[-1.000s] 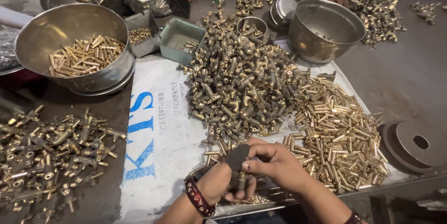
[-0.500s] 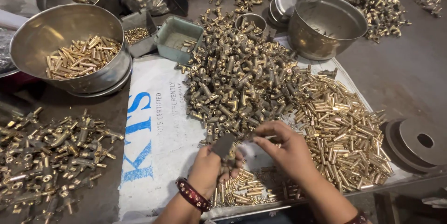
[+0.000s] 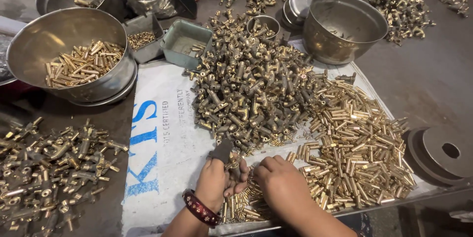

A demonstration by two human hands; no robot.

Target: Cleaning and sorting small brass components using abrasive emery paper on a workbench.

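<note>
At the near edge of the table, on the white printed sack (image 3: 162, 163) spread over it, the two hands work close together, almost touching. The left hand (image 3: 214, 180), with a dark red bangle (image 3: 199, 208) at the wrist, is closed around a brass fitting (image 3: 232, 160) and also pinches a small flat grey piece (image 3: 221, 149) that sticks up above the fingers. The right hand (image 3: 281, 183) is curled palm-down just beside it, fingertips at the fitting; whether it grips a part of its own I cannot tell, since the knuckles hide it.

This looks to me like the joining step: one small brass part being seated onto the fitting held in the left hand. I judge the next move calls for a steady left grip and a fine twist or push from the right fingers, the parts being small and slippery.

Straight ahead lies a big heap of T-shaped fittings (image 3: 251, 89), dull brass, knobbly and tangled. To the right is a spread of short brass tubes (image 3: 354, 148), bright and smooth, and a few more lie under the hands. A dented steel bowl (image 3: 29, 59) at the left holds more tubes; another steel bowl (image 3: 364, 20) stands beyond. At far left, a pile of assembled fittings (image 3: 49, 163) rests on the dark tabletop.
</note>
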